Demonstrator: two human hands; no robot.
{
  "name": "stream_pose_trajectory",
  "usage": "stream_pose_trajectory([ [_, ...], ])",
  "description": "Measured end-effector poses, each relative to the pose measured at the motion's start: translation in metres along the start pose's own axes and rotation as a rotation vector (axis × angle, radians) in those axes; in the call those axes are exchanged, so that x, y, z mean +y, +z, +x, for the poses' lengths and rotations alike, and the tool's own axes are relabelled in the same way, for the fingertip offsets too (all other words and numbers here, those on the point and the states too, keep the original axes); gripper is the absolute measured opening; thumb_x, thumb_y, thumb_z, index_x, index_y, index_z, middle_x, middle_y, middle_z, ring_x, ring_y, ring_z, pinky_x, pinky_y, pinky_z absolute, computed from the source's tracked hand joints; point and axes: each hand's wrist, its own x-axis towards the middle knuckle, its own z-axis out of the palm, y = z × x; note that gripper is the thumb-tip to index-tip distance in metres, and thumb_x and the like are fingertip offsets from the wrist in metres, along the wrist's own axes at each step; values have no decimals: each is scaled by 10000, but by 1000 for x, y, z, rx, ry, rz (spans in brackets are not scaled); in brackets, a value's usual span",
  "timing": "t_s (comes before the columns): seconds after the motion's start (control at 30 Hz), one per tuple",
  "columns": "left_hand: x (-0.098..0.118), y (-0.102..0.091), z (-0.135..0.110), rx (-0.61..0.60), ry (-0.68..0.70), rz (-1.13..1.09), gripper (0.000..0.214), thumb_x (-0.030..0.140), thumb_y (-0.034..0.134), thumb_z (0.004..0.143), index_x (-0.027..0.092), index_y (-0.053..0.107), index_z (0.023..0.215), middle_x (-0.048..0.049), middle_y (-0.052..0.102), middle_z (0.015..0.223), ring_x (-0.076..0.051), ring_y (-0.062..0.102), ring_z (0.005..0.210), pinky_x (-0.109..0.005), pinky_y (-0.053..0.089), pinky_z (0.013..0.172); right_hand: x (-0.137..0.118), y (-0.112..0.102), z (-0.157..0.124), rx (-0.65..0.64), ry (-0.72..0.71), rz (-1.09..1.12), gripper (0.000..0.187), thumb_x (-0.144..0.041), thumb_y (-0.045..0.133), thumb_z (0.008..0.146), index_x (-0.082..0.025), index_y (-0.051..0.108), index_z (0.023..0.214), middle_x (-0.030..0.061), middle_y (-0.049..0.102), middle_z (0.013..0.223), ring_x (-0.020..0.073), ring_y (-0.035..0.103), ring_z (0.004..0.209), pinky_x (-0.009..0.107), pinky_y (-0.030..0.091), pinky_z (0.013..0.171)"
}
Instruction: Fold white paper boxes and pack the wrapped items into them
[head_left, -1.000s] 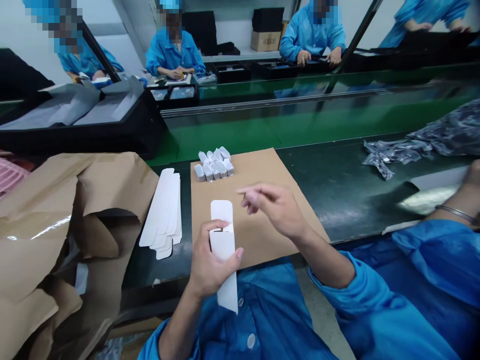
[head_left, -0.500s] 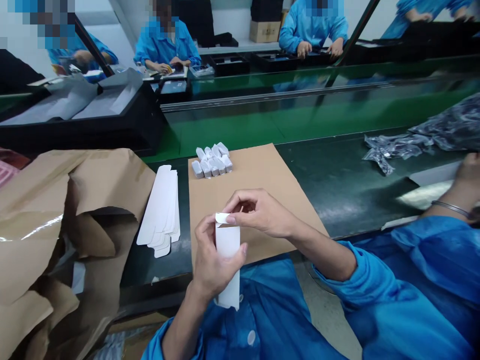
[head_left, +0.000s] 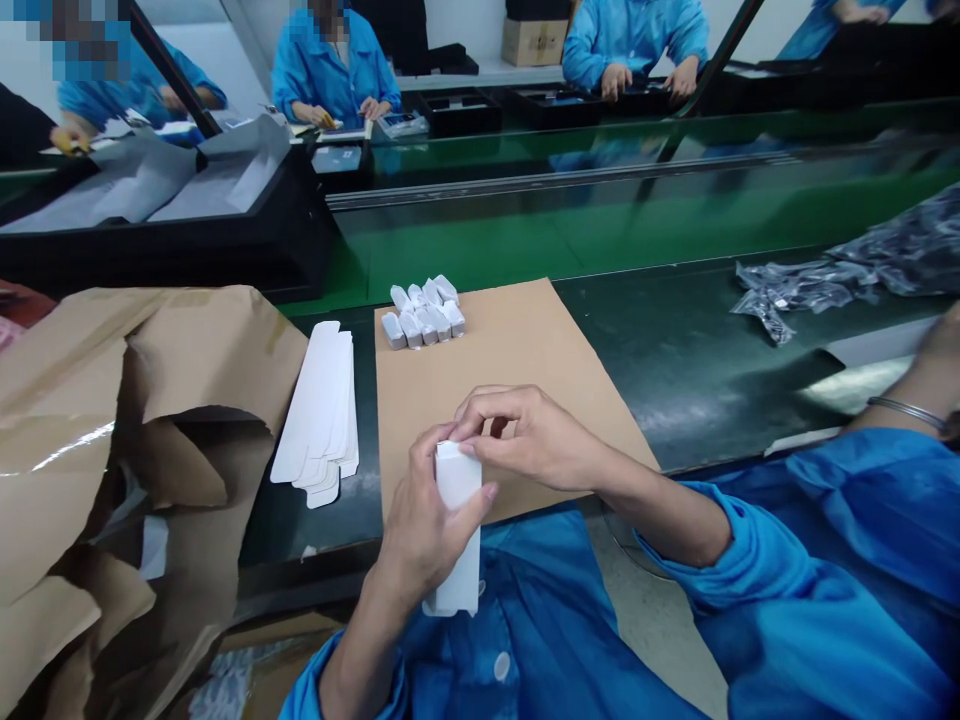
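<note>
My left hand (head_left: pixel 420 530) is wrapped round a tall narrow white carton (head_left: pixel 457 530), held upright above my lap at the table's near edge. My right hand (head_left: pixel 525 435) pinches the carton's top end, fingers pressed on the folded-down flap. Behind the hands lies a brown cardboard sheet (head_left: pixel 525 350) with a cluster of several small white-wrapped pieces (head_left: pixel 422 313) at its far left corner. A stack of flat white carton blanks (head_left: pixel 319 415) lies to the left of the sheet.
Crumpled brown paper (head_left: pixel 135 420) fills the left side. Grey plastic bags (head_left: pixel 832 280) lie at the far right, beside another person's arm with a bracelet (head_left: pixel 911 410). A green conveyor belt (head_left: pixel 600 230) runs across; several people in blue coats work behind it.
My right hand came from hovering above the carton down onto its top flap. The flap, which stood upright, is now folded down and closed.
</note>
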Motion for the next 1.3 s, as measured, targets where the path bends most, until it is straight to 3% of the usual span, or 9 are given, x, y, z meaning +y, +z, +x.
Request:
stream_pose_trajectory([
  [0.33, -1, 6, -3, 130, 67, -128, 454, 191, 693, 781, 235, 473, 1176, -41, 614, 1082, -185, 657, 993, -316, 545, 820, 18, 23, -15, 150, -341, -302, 32, -184, 635, 875, -182, 654, 901, 66, 672, 995, 193, 586, 970, 358, 488, 862],
  [0.43, -6, 9, -3, 215, 0, -184, 400, 243, 727, 763, 226, 530, 1111, -43, 618, 1071, -188, 653, 998, -313, 545, 833, 25, 29, -24, 169, -273, -214, 154, -236, 610, 907, -211, 651, 1053, 66, 658, 1122, 188, 595, 1043, 352, 503, 895],
  [0.6, -20, 11, 18, 567, -347, -533, 527, 387, 701, 801, 237, 435, 1230, -56, 615, 1071, -179, 684, 845, -346, 575, 764, 38, 58, -53, 163, -26, -367, 932, -470, 753, 762, -264, 244, 1516, 139, 483, 1435, 284, 554, 1221, 444, 506, 968],
  [0.7, -25, 9, 30, 631, -345, -675, 550, 404, 593, 885, 282, 312, 1342, -93, 575, 1218, -200, 690, 938, -402, 577, 825, 53, 68, -57, 125, -14, -642, 844, -328, 672, 831, -201, 218, 1531, 170, 553, 1365, 303, 591, 1176, 447, 522, 924],
  [0.77, -28, 5, 31, 637, -251, -498, 609, 410, 580, 894, 283, 272, 1404, -140, 487, 1374, -264, 583, 1209, -477, 508, 972, 57, 55, -48, 115, 24, -725, 677, -211, 574, 854, -184, 334, 1486, 155, 639, 1246, 274, 659, 1036, 407, 535, 860],
  [0.87, -36, -3, 26, 449, 87, 63, 799, 430, 697, 802, 254, 277, 1459, -164, 417, 1474, -335, 312, 1433, -582, 300, 1132, 48, 9, -22, -112, 105, -689, 551, -236, 624, 805, -195, 522, 1344, 103, 704, 1116, 249, 686, 915, 344, 528, 774],
  [1.0, -50, -2, 24, -123, 445, 531, 657, 285, 682, 819, 230, 415, 1417, -133, 588, 1341, -312, 550, 1241, -492, 435, 1032, 30, -58, 39, -486, 127, -602, 420, -325, 759, 743, -206, 671, 1136, 26, 730, 978, 178, 672, 832, 244, 499, 709],
  [1.17, -60, 11, 32, -236, 372, 627, 473, 297, 584, 893, 189, 506, 1347, -102, 687, 1148, -228, 653, 967, -350, 514, 799, 39, -91, 149, -36, 265, -795, 309, -302, 457, 995, -161, 589, 1235, 117, 602, 1252, 213, 593, 1097, 383, 475, 937],
  [1.3, -60, 18, 33, -233, 365, 642, 471, 287, 586, 894, 203, 504, 1350, -87, 688, 1165, -218, 647, 959, -344, 502, 799, 61, -92, 208, 57, 389, -843, 336, -359, 583, 942, -150, 578, 1205, 88, 597, 1206, 218, 615, 1035, 420, 536, 876],
])
